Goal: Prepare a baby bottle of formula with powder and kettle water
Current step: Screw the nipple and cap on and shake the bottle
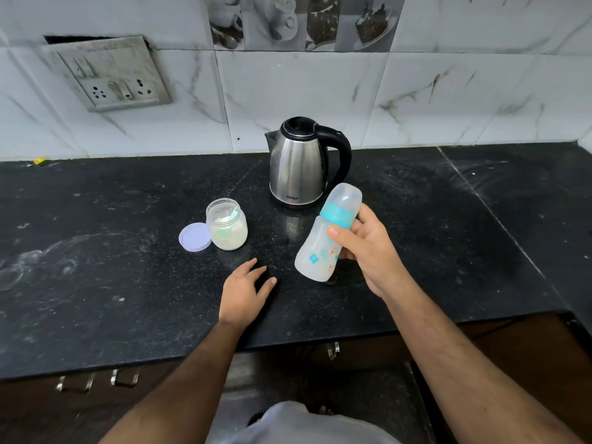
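Observation:
My right hand point(368, 248) grips a baby bottle point(323, 238) with a teal collar and clear cap, tilted with its top to the upper right, held just above the black counter point(128, 267). The bottle looks milky white inside. My left hand point(245, 291) rests flat on the counter with fingers apart, holding nothing, to the left of the bottle. An open jar of white powder point(227, 229) with a scoop inside stands left of centre, its lilac lid point(194, 237) lying beside it. A steel kettle point(301, 163) with a black handle stands behind, its lid shut.
A tiled wall rises behind the counter, with a socket plate point(112, 75) at the upper left. The counter's front edge runs above drawer handles point(125, 378). A small yellow-green object point(40, 161) lies at the far left by the wall.

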`<state>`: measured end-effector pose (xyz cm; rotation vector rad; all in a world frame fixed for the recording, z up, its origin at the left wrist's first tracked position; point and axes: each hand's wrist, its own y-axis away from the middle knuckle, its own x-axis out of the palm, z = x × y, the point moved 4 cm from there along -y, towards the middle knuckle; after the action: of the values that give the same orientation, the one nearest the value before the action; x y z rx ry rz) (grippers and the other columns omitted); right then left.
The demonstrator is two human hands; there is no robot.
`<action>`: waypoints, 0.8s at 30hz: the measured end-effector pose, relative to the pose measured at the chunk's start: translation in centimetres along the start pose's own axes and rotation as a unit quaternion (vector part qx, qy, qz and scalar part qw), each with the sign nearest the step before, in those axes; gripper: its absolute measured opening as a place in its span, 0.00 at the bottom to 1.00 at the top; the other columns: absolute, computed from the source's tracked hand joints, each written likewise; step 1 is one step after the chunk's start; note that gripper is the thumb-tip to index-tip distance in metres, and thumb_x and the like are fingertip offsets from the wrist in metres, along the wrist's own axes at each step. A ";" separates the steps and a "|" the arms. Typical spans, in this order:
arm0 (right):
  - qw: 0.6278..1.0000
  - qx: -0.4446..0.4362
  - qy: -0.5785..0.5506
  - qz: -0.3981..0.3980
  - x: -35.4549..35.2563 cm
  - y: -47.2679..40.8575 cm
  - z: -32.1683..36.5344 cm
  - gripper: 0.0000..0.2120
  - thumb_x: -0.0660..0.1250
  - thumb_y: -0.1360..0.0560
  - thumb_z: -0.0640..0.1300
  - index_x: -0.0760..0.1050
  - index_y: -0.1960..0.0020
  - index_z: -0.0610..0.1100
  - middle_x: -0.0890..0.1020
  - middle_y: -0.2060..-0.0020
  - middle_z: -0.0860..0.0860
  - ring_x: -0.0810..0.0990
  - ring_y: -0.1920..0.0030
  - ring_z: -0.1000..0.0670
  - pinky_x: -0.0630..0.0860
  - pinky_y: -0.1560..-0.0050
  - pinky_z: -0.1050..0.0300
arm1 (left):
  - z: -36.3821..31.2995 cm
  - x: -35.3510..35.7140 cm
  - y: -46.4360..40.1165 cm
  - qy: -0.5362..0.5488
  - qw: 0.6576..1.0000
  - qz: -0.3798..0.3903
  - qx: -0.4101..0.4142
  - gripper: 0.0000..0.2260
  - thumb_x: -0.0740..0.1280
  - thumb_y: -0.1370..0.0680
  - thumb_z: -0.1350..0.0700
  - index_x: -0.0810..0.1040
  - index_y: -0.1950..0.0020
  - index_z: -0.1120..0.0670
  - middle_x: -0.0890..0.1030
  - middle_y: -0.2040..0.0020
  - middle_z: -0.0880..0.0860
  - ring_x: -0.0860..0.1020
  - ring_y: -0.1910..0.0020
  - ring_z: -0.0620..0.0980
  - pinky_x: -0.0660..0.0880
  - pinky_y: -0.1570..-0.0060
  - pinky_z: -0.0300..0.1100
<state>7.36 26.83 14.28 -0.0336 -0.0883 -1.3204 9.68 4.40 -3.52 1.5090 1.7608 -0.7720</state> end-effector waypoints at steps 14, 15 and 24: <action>0.999 0.004 0.046 0.015 -1.1 -2.0 -1.1 0.22 0.73 0.28 0.31 0.75 0.35 0.38 0.85 0.45 0.45 0.85 0.46 0.49 0.81 0.52 0.57 | -11.4 -7.9 -3.0 0.418 0.907 0.030 0.051 0.08 0.68 0.20 0.56 0.84 0.43 0.54 0.86 0.51 0.50 0.80 0.61 0.40 0.72 0.64 0.30; 0.999 -0.001 0.050 0.018 -1.1 -2.2 -0.8 0.22 0.73 0.28 0.32 0.74 0.35 0.38 0.84 0.44 0.45 0.84 0.45 0.49 0.81 0.51 0.57 | -11.9 -8.2 -3.1 0.420 0.905 0.035 0.063 0.09 0.68 0.21 0.57 0.84 0.42 0.56 0.86 0.50 0.51 0.80 0.60 0.41 0.72 0.63 0.29; 0.996 -0.021 0.089 0.017 -1.1 -3.9 -0.9 0.25 0.76 0.30 0.34 0.75 0.35 0.40 0.83 0.42 0.45 0.83 0.42 0.48 0.81 0.44 0.53 | -12.3 -8.6 -4.1 0.412 0.900 0.055 0.129 0.10 0.68 0.20 0.60 0.84 0.41 0.57 0.86 0.47 0.49 0.83 0.47 0.42 0.77 0.49 0.35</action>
<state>3.37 26.87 13.22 0.0471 0.0911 -1.2860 4.97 8.63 10.69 2.3245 2.1794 -0.3099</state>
